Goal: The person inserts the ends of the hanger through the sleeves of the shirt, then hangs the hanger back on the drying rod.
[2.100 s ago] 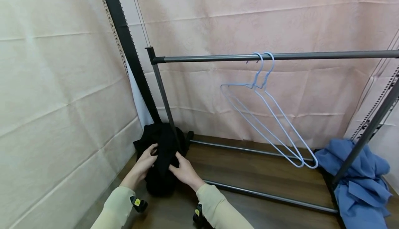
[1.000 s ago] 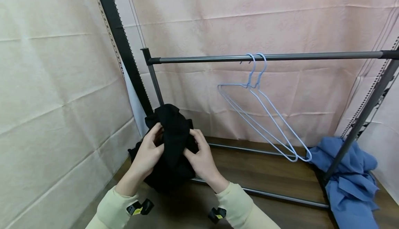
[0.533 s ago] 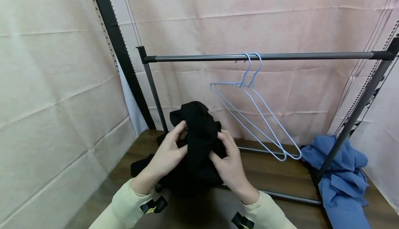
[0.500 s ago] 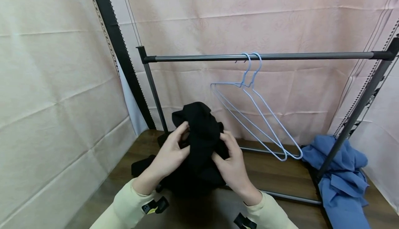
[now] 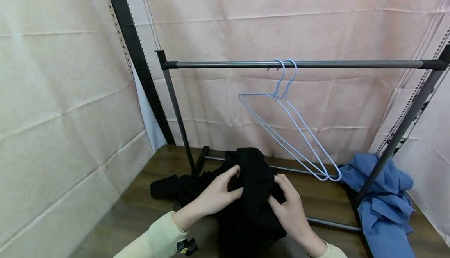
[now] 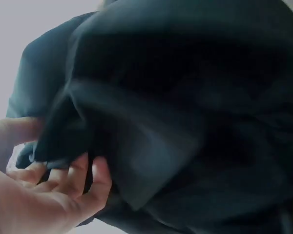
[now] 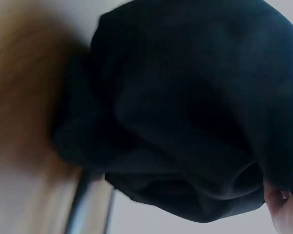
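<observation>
A bunched black garment (image 5: 251, 203) is held between both hands at the front middle of the head view; a sleeve-like end trails left over the wooden surface. My left hand (image 5: 218, 193) grips its left side, thumb and fingers curled into the cloth. In the left wrist view the garment (image 6: 151, 126) fills most of the picture, with the left hand (image 6: 53, 190) pinching a fold. On the other side my right hand (image 5: 288, 207) grips the cloth; the right wrist view shows the garment (image 7: 185, 107) and only a bit of the right hand (image 7: 285, 209). The garment's exact kind is unclear.
Two light-blue hangers (image 5: 299, 133) hang from the dark rail (image 5: 218, 64) of a clothes rack. A crumpled blue garment (image 5: 383, 199) lies at the rack's right foot. The rack's lower bar (image 5: 334, 224) runs behind the right hand. A fabric wall (image 5: 70, 133) stands at left.
Both hands have lifted the black garment from the rack's left foot and carried it right and toward the front. In the last half second it has come lower and nearer.
</observation>
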Demonstrator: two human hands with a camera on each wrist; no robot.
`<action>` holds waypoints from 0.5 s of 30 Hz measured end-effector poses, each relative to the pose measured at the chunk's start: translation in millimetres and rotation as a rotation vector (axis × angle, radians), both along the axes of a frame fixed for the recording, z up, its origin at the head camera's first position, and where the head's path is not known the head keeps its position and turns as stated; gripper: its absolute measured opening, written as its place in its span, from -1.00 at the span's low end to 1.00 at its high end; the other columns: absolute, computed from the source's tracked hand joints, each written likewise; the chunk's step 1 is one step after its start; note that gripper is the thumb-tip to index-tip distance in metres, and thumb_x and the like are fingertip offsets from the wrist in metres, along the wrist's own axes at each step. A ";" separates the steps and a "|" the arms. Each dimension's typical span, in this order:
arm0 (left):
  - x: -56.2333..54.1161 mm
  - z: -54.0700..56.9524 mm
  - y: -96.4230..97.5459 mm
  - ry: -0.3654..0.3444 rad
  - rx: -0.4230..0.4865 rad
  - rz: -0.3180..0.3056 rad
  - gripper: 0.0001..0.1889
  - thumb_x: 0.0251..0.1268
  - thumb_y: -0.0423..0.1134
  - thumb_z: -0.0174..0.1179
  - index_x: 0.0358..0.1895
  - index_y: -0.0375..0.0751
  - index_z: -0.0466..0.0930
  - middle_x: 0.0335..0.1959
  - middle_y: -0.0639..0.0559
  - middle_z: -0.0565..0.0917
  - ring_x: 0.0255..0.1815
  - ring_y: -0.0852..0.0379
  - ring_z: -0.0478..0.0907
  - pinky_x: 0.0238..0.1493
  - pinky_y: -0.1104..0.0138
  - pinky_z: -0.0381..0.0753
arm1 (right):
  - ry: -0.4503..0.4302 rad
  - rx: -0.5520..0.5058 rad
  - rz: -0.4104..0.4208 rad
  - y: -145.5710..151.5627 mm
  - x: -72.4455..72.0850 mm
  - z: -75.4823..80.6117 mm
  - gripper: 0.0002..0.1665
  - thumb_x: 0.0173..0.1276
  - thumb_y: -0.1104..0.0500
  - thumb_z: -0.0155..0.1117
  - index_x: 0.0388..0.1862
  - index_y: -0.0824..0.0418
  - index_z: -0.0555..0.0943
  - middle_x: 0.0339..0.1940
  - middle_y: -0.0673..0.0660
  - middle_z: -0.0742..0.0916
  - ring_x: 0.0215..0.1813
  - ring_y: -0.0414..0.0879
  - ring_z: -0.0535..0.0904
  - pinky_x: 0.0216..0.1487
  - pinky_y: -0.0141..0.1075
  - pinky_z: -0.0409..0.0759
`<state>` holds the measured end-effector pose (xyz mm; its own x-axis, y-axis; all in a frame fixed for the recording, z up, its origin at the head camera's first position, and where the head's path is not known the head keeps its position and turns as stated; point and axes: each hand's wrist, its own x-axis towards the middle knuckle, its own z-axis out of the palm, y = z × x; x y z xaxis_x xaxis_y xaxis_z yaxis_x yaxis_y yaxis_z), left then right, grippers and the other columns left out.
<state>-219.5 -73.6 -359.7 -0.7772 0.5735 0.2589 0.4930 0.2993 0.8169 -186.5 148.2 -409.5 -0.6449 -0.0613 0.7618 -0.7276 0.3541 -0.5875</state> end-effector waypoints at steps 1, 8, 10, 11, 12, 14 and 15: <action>-2.0 -5.7 -0.4 -0.009 -0.023 0.004 -0.78 0.48 -0.13 0.21 0.06 -0.04 0.45 -0.10 0.11 0.52 -0.18 0.14 0.47 -0.16 0.28 0.49 | -0.045 0.012 -0.026 4.7 0.6 -3.3 -0.40 0.20 0.59 0.38 0.17 0.18 0.58 0.01 0.04 0.64 -0.04 -0.21 0.54 -0.01 -0.50 0.47; -16.8 -43.7 -17.2 -0.086 -0.129 0.056 -0.62 0.47 -0.05 0.23 0.26 -0.05 0.52 -0.07 0.05 0.54 -0.16 0.12 0.48 -0.16 0.24 0.50 | -0.446 0.141 -0.213 44.8 -1.8 -15.1 -0.40 0.43 0.18 0.37 0.39 0.08 0.39 0.22 0.16 0.63 0.16 0.04 0.57 0.10 -0.07 0.54; -20.5 -51.7 -25.5 -0.119 -0.128 0.059 -0.58 0.48 -0.04 0.22 0.30 -0.06 0.50 -0.03 0.02 0.56 -0.14 0.11 0.49 -0.16 0.23 0.51 | -0.544 0.176 -0.215 57.6 -4.4 -19.2 -0.38 0.48 0.11 0.32 0.43 0.09 0.34 0.32 0.24 0.56 0.27 0.17 0.51 0.20 0.10 0.47; -22.4 -55.1 -29.6 -0.135 -0.123 0.057 -0.57 0.48 -0.04 0.22 0.31 -0.07 0.49 -0.01 0.01 0.56 -0.14 0.11 0.50 -0.17 0.22 0.52 | -0.582 0.200 -0.212 63.9 -5.9 -21.6 -0.37 0.50 0.08 0.30 0.45 0.11 0.32 0.36 0.28 0.52 0.33 0.22 0.46 0.25 0.15 0.42; -24.2 -57.9 -33.5 -0.149 -0.115 0.054 -0.56 0.49 -0.04 0.21 0.32 -0.08 0.48 -0.01 0.00 0.57 -0.14 0.10 0.51 -0.18 0.23 0.53 | -0.615 0.223 -0.207 69.8 -7.4 -24.2 -0.36 0.51 0.07 0.27 0.46 0.14 0.31 0.40 0.32 0.48 0.37 0.28 0.40 0.29 0.20 0.36; -27.8 -61.9 -40.5 -0.167 -0.098 0.037 -0.56 0.50 -0.05 0.20 0.33 -0.09 0.48 -0.03 -0.01 0.60 -0.16 0.06 0.56 -0.20 0.24 0.56 | -0.668 0.270 -0.196 80.6 -9.1 -29.7 -0.34 0.52 0.08 0.25 0.49 0.18 0.27 0.45 0.37 0.42 0.42 0.35 0.32 0.33 0.24 0.30; -29.7 -63.0 -43.5 -0.172 -0.090 0.028 -0.57 0.51 -0.06 0.19 0.33 -0.10 0.48 -0.05 -0.01 0.61 -0.18 0.02 0.58 -0.21 0.23 0.57 | -0.680 0.282 -0.193 85.5 -9.7 -32.2 -0.32 0.52 0.11 0.25 0.50 0.21 0.25 0.44 0.40 0.41 0.42 0.37 0.32 0.33 0.25 0.30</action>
